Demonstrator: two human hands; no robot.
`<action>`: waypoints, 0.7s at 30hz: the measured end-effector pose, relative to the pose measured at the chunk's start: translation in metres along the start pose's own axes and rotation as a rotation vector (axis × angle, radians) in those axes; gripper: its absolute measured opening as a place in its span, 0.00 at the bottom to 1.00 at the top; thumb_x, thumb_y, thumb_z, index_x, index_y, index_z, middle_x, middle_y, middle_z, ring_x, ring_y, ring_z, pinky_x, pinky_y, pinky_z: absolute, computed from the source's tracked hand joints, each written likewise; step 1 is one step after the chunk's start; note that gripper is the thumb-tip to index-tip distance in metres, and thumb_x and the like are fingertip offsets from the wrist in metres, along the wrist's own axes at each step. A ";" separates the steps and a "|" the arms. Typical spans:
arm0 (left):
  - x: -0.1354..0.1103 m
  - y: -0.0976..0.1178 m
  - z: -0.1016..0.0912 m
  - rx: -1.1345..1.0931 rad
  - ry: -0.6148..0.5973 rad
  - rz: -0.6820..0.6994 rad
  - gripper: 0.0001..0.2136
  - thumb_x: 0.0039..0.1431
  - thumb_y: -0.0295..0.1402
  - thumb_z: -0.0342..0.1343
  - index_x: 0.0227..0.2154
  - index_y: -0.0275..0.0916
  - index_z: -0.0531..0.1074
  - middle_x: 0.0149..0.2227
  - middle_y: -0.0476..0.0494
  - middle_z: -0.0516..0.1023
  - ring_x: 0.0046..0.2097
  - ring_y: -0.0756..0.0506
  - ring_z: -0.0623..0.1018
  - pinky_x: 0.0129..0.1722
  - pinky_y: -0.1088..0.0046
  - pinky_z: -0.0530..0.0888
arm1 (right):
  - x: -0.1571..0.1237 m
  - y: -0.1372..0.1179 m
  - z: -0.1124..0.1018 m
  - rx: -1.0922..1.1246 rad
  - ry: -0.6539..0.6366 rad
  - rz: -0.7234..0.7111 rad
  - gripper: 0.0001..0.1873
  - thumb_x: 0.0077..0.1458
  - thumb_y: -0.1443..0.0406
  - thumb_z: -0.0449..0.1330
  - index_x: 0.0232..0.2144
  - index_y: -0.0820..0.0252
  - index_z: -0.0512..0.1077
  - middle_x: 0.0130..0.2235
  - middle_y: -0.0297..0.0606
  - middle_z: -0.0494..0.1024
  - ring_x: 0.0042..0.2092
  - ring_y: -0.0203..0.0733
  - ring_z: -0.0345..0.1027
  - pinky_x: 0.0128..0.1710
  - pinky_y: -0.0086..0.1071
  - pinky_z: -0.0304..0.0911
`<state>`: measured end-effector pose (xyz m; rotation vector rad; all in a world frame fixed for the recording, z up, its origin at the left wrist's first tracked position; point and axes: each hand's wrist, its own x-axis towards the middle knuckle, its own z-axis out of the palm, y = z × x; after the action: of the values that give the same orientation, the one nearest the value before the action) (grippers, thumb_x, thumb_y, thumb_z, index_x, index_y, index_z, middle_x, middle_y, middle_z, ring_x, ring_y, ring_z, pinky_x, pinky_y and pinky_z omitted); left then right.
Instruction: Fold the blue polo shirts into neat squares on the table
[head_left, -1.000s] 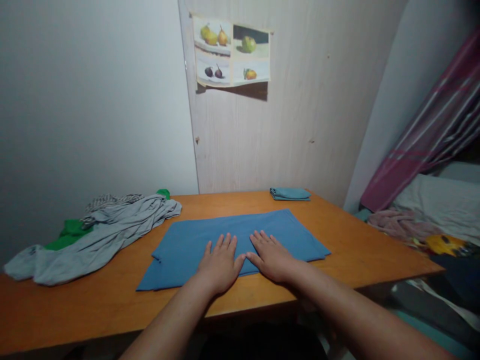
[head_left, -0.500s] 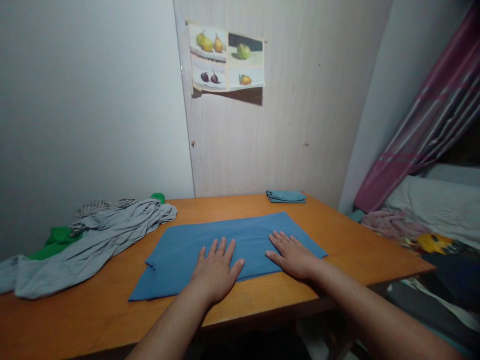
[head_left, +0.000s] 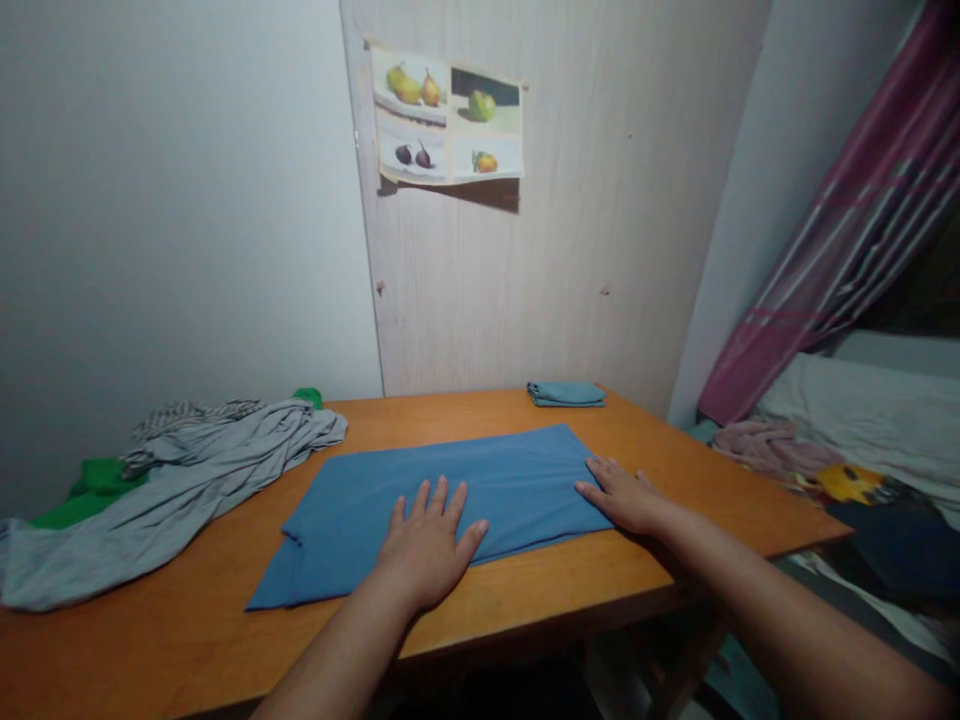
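A blue garment [head_left: 517, 490], folded into a long flat shape, lies across the wooden table [head_left: 525, 600]. A small folded-over corner shows at its left end. My left hand [head_left: 427, 540] rests palm down on the near middle of the cloth, fingers spread. At the right end of the cloth lies my right hand [head_left: 622, 495], also palm down, its thumb and fingers apart. Neither hand grips the fabric. The cloth's right near corner is hidden under my right hand.
A loose heap of grey clothing [head_left: 217, 490] with green cloth [head_left: 94, 490] spreads over the table's left side. A small folded teal cloth [head_left: 566, 394] sits at the far right edge. Beyond the right edge are a pink curtain [head_left: 795, 270] and piled bedding [head_left: 870, 410].
My right hand has slid rightward over the blue cloth to its right end. My left hand has stayed in place on the cloth. The view has shifted slightly.
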<state>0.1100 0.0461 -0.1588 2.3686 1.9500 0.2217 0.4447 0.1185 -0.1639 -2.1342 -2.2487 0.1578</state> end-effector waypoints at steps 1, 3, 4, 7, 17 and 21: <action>0.000 0.000 0.001 0.001 0.000 -0.001 0.40 0.62 0.64 0.28 0.70 0.47 0.51 0.72 0.39 0.45 0.72 0.31 0.45 0.66 0.38 0.46 | 0.001 0.000 -0.002 -0.009 0.010 0.023 0.45 0.63 0.41 0.39 0.71 0.63 0.49 0.72 0.47 0.49 0.72 0.56 0.38 0.67 0.61 0.38; 0.000 -0.001 0.002 0.001 0.001 0.000 0.40 0.62 0.64 0.27 0.70 0.48 0.50 0.72 0.40 0.45 0.72 0.31 0.45 0.66 0.38 0.46 | 0.003 -0.004 -0.006 -0.026 0.053 0.051 0.43 0.64 0.43 0.41 0.70 0.65 0.50 0.71 0.49 0.50 0.72 0.56 0.38 0.67 0.60 0.37; 0.000 -0.001 0.002 0.001 0.002 0.002 0.40 0.62 0.64 0.27 0.70 0.48 0.50 0.72 0.40 0.45 0.72 0.31 0.45 0.66 0.38 0.46 | 0.003 -0.009 -0.008 -0.027 0.081 0.053 0.43 0.64 0.43 0.41 0.70 0.66 0.51 0.71 0.50 0.49 0.72 0.56 0.37 0.67 0.59 0.37; 0.001 -0.001 0.002 0.001 0.004 0.006 0.40 0.62 0.63 0.27 0.70 0.47 0.51 0.72 0.39 0.46 0.72 0.31 0.46 0.66 0.39 0.46 | -0.001 -0.035 -0.015 0.020 0.149 -0.011 0.42 0.65 0.45 0.41 0.70 0.69 0.51 0.72 0.51 0.47 0.72 0.55 0.36 0.68 0.55 0.36; -0.003 0.002 0.002 -0.094 0.012 0.020 0.39 0.63 0.61 0.32 0.70 0.45 0.52 0.72 0.38 0.48 0.72 0.30 0.44 0.66 0.36 0.43 | -0.010 -0.163 -0.017 0.265 0.126 -0.485 0.39 0.66 0.48 0.39 0.69 0.68 0.54 0.71 0.50 0.49 0.72 0.52 0.37 0.69 0.46 0.40; -0.005 0.001 0.003 -0.131 0.015 0.013 0.38 0.64 0.58 0.33 0.71 0.43 0.50 0.72 0.39 0.49 0.73 0.31 0.44 0.67 0.38 0.42 | 0.003 -0.186 0.004 0.227 0.027 -0.521 0.39 0.67 0.49 0.37 0.69 0.71 0.54 0.71 0.51 0.48 0.72 0.54 0.36 0.69 0.48 0.40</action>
<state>0.1106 0.0410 -0.1618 2.3035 1.8649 0.3574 0.2589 0.1119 -0.1496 -1.3813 -2.5335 0.3393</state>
